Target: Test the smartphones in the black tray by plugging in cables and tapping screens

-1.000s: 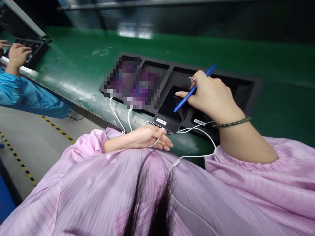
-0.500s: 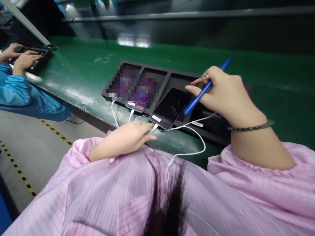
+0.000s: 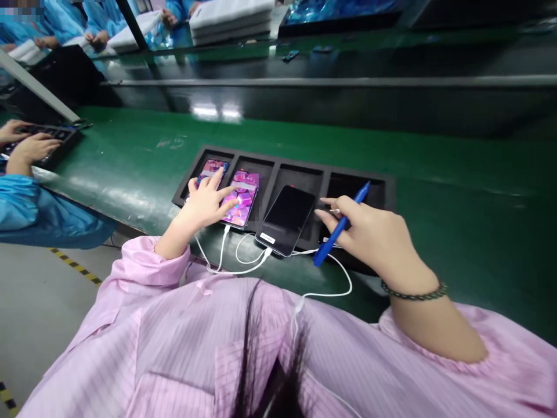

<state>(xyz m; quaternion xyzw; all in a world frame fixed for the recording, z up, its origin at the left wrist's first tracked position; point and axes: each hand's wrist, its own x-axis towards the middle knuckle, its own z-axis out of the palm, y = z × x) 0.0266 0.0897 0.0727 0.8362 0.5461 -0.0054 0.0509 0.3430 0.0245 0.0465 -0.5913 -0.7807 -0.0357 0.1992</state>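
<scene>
Find green worktop extending under and beyond black tray. Count four compartments across the tray. Well to the left of the tray, note a co-worker's blue sleeve, with that person's hands over a dark case.

At the tray's right half, find right hand partly curled, with hold of a blue pen slanting across the fingers; observe thumb and forefinger slightly parted, tips just beside the dark phone. Over the tray's left end, find left hand palm down, fingers spread wide, gripping nothing; cannot confirm whether in contact with the screens beneath.

At the tray's third compartment from left, find dark phone tilted across the front rim, lower end past the tray's edge. In the second, find bright phone with lit purple screen; in the leftmost, another lit phone, partly covered by left hand. Cannot make out the rightmost contents clearly.

Confirm blue pen in front of the tray's right part. On right wrist, right of the tray, note braided bracelet. Along the tray's front, see white plug in dark phone and, smallest, white label on its lower end.
</scene>
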